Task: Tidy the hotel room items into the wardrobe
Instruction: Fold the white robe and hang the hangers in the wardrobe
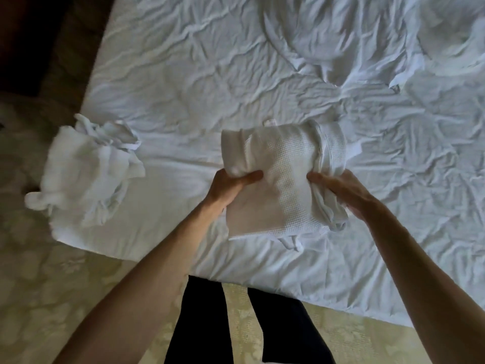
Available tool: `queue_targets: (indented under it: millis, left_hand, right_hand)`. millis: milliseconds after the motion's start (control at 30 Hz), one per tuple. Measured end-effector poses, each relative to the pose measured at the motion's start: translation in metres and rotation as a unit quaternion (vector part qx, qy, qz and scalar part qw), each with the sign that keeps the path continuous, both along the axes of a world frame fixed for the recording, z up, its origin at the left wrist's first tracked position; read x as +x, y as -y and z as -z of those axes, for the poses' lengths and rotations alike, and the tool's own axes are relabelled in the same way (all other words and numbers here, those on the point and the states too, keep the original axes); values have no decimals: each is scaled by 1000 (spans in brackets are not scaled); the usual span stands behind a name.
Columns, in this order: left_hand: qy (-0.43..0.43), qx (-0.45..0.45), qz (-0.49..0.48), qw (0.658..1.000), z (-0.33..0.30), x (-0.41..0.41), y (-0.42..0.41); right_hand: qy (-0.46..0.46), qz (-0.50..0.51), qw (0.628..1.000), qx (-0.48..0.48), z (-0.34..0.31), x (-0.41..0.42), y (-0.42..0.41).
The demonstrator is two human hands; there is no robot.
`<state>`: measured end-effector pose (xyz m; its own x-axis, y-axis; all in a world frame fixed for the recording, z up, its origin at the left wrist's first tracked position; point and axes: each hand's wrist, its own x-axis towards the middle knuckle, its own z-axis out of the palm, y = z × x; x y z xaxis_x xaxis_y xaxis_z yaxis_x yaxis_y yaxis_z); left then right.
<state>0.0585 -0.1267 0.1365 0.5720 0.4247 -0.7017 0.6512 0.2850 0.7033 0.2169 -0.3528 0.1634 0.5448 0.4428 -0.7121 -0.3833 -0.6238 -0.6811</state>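
Now you have the folded waffle-weave robe on the rumpled white bedsheet, close to the bed's near edge. Your left hand grips its left side, thumb curled over the top fold. Your right hand clasps the bunched right side, thumb on top, the other fingers hidden under the cloth. A second white robe, loosely heaped, sits well apart at the bed's left corner. Piled bedding lies at the far right. Patterned carpet surrounds the bed, your dark trouser legs just below.
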Motion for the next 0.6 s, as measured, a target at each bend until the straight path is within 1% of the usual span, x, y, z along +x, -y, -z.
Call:
queue_targets:
  millis: [167, 300, 467, 600]
  left_hand:
    - [29, 16, -103, 994, -64, -85, -90]
    - [44, 37, -209, 976, -104, -164, -165]
    - [56, 49, -333, 940, -126, -255, -242]
    - [54, 36, -413, 908, -121, -310, -278]
  right_hand:
    - [30, -117, 993, 14, -59, -36, -132]
    - [54, -197, 979, -2, -103, -85, -253]
    - [73, -317, 945, 8, -130, -146, -398]
    - [45, -406, 913, 11, -132, -192, -488]
